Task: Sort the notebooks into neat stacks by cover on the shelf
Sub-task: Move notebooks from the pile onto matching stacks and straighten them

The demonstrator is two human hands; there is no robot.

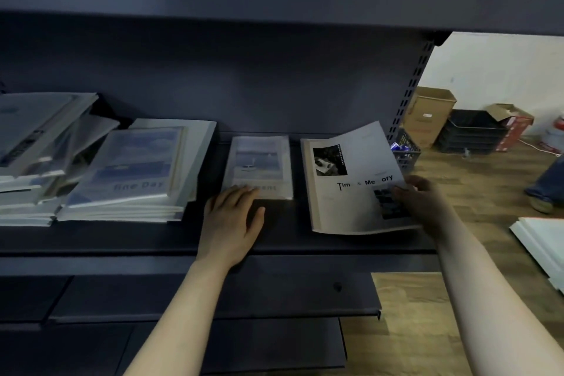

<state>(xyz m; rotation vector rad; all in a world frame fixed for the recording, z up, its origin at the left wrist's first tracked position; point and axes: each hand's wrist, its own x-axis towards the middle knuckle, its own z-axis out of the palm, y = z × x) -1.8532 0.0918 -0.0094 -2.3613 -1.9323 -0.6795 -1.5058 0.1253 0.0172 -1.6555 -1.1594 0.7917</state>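
White notebook (345,207) bears black lettering and dark photos.

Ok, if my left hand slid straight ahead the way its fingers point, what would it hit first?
The small boat-cover notebook; your left hand lies flat on the shelf with its fingertips at that notebook's near edge, apparently touching it.

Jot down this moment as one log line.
left hand: resting flat on boat-cover notebook | right hand: gripping right edge of Time & Memory notebook | Fine Day stack: further left on shelf
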